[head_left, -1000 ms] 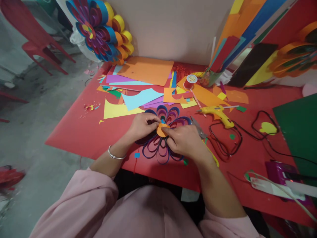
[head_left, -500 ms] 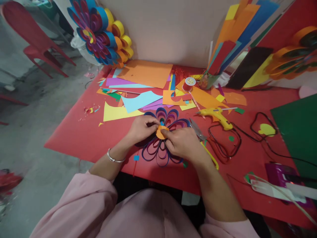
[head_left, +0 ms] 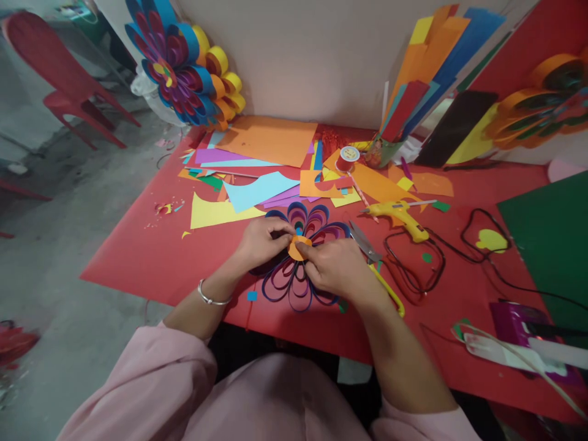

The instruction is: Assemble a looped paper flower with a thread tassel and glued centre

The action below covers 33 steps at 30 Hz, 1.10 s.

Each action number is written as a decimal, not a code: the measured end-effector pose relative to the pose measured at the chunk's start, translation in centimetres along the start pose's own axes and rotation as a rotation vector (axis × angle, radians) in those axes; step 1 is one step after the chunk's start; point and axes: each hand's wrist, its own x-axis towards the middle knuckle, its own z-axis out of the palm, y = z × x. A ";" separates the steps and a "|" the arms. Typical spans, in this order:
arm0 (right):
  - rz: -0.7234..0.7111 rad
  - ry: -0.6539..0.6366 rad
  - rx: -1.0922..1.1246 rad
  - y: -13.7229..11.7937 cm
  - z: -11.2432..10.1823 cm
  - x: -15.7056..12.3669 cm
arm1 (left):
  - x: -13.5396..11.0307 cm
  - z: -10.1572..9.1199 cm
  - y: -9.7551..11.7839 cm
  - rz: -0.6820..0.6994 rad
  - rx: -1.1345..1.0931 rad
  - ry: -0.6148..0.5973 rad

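Observation:
A quilled paper flower (head_left: pixel 301 300) of looped blue, purple and red strips lies on the red-covered table near its front edge. An orange paper circle (head_left: pixel 300 250) sits on its centre. My left hand (head_left: pixel 266 242), a bracelet at its wrist, is closed, with thumb and fingertips pinched at the circle's left edge. My right hand (head_left: pixel 337 263) presses its index finger on the circle's face, the other fingers curled under. Both hands cover part of the petals. Just right of the flower lie scissors (head_left: pixel 365 241), with a yellow glue gun (head_left: pixel 402 217) beyond them.
Cut paper sheets (head_left: pixel 271 139) and scraps spread across the back. A red thread spool (head_left: pixel 347 159) stands beside a holder of paper strips (head_left: pixel 427 79). Black cord (head_left: pixel 436 236) loops at the right, near a power strip (head_left: pixel 505 355). A finished paper flower (head_left: pixel 172 73) leans at the back left.
The camera view has shifted slightly. Both hands keep nearly the same pose at the orange paper circle, and the flower stays in place.

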 end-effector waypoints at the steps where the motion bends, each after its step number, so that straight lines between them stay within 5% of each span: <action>1: 0.001 -0.004 0.002 0.0 0.0 0.0 | 0.0 0.0 0.1 0.001 -0.001 -0.003; 22: -0.019 -0.009 0.007 0.0 0.0 -0.1 | -1.1 -0.3 1.0 -0.072 -0.056 0.070; 33: -0.017 -0.017 -0.015 -0.1 -0.1 -0.1 | -1.5 -0.3 1.1 0.015 0.067 0.089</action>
